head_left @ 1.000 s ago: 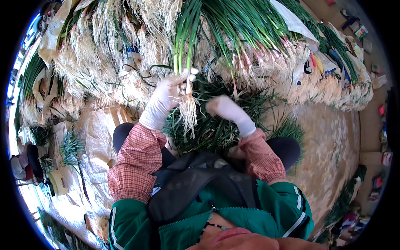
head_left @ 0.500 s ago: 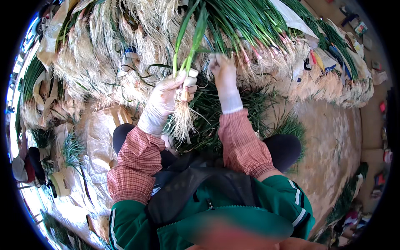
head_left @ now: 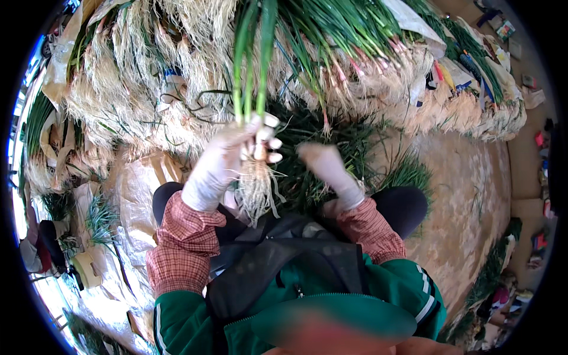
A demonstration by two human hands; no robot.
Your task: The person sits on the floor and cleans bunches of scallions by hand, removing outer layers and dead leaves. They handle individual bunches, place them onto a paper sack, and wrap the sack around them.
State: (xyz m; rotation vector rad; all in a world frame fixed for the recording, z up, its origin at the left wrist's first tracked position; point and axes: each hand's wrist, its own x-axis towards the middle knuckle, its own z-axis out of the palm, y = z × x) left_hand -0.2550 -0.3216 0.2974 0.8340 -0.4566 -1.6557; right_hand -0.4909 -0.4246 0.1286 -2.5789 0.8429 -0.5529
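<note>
My left hand [head_left: 216,163], in a whitish glove, is closed around a few green onions [head_left: 248,89]. Their long green leaves point away from me, and their pale roots hang below my fingers toward my lap. My right hand [head_left: 325,165], also gloved, is apart from them, over a heap of loose green leaves [head_left: 370,160] between my knees. Motion smears its fingers, so I cannot see whether it holds anything. Just beyond, one green onion [head_left: 324,112] sticks out from the larger bunch of green onions [head_left: 337,35], roots toward me.
A long bank of bundled green onions [head_left: 112,106] with shaggy roots stretches across the far side. Clear plastic sheeting [head_left: 145,183] lies to the left. On the right is bare brown floor [head_left: 467,195]. A pale yellow-green object [head_left: 87,270] sits at the far left.
My right hand has drawn back from the large bunch toward my right knee. One green onion there now sticks out toward me. My left hand has come slightly nearer with the green onions.
</note>
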